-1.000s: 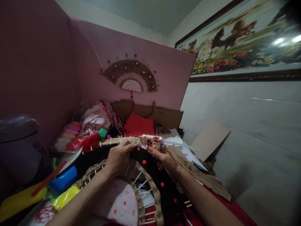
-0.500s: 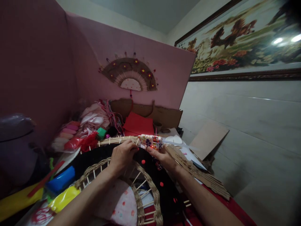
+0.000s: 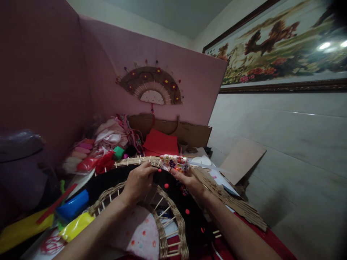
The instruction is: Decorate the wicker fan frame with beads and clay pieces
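A large half-round woven fan (image 3: 180, 216) stands before me, with thin sticks, a twine braid, a black band (image 3: 173, 196) and a white spotted centre panel (image 3: 142, 231). Small red balls (image 3: 166, 186) dot the black band. My left hand (image 3: 139, 180) is closed at the band's upper part, its fingertips beside one red ball; whatever lies between them is hidden. My right hand (image 3: 191, 182) is wrapped round a flower-patterned glue gun (image 3: 176, 161) with a small red light. The gun's tip points left, near my left fingers, and a clear stick runs out behind it.
Red paper (image 3: 161, 142), pink cloth (image 3: 110, 133) and a cardboard strip (image 3: 192, 129) lie at the back. Blue clay (image 3: 73, 206) and yellow packets (image 3: 77, 225) are at left. Corrugated cardboard (image 3: 230, 196) lies at right. A finished fan (image 3: 151, 85) hangs on the pink board.
My left fingertips have drawn slightly left, showing the red ball beside them more clearly. The right hand holds the glue gun as before. The whole view has shifted a little.
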`<act>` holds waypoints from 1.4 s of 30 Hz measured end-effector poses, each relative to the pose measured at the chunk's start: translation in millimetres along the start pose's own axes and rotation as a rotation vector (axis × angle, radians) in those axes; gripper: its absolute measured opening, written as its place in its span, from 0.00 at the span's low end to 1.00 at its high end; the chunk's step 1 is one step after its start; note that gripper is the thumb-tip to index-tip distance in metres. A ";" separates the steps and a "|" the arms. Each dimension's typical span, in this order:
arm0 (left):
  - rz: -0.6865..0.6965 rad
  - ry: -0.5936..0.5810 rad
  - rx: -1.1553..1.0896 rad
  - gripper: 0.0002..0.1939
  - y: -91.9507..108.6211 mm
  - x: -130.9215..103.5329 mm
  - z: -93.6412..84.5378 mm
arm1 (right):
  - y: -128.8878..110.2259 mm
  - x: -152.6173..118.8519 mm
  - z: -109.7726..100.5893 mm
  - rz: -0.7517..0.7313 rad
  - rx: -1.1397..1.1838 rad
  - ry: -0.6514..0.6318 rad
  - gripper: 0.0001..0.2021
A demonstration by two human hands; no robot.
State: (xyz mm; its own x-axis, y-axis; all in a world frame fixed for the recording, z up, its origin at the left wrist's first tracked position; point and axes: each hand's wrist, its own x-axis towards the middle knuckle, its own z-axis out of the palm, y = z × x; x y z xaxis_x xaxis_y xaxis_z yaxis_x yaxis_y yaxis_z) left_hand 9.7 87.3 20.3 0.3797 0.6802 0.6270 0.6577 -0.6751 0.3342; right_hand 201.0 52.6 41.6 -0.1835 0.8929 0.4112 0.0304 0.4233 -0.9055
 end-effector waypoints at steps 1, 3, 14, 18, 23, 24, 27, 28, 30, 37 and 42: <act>0.008 -0.018 0.047 0.16 2.2 -1.4 -0.1 | -0.2 -0.3 0.1 0.001 -0.008 0.008 0.18; 0.025 -0.056 0.131 0.17 6.0 -3.3 -0.1 | 0.4 -0.6 0.1 0.004 -0.011 0.007 0.18; 0.082 -0.074 0.278 0.20 7.3 -6.2 -4.2 | 3.1 -0.1 -1.0 -0.003 0.006 -0.002 0.17; 0.124 -0.112 0.333 0.22 8.8 -6.2 -4.1 | 2.8 -0.7 -0.8 0.025 0.031 -0.007 0.18; 0.135 -0.007 0.295 0.21 5.4 -6.7 -3.4 | 1.3 -0.7 -1.0 0.013 0.018 -0.019 0.18; 0.145 0.009 0.286 0.20 4.8 -7.2 -3.1 | 0.6 -0.7 -1.0 0.008 0.014 -0.022 0.18; 0.169 -0.016 0.280 0.20 4.0 -9.1 -2.5 | -1.0 -0.7 -0.7 0.018 0.012 -0.021 0.18; 0.171 -0.035 0.274 0.20 3.9 -9.3 -2.5 | -1.4 -0.6 -0.4 0.023 0.014 -0.016 0.19; 0.153 -0.035 0.231 0.22 3.5 -8.3 -3.1 | -2.6 -0.5 0.4 0.023 0.017 -0.011 0.19; -0.354 0.318 -0.447 0.12 1.7 9.8 -17.4 | -3.6 -0.5 0.7 0.008 0.021 -0.031 0.18; -0.755 0.301 -0.884 0.18 3.4 8.4 -33.8 | 3.3 2.4 -4.3 0.105 -0.047 0.003 0.18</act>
State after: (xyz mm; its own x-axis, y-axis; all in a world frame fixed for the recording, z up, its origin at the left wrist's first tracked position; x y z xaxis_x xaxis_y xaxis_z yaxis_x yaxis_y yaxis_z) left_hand -6.8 81.1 50.5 -0.1542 0.9742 0.1645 -0.0700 -0.1769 0.9817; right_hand 204.8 56.8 40.1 -0.1739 0.9331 0.3148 0.0958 0.3342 -0.9376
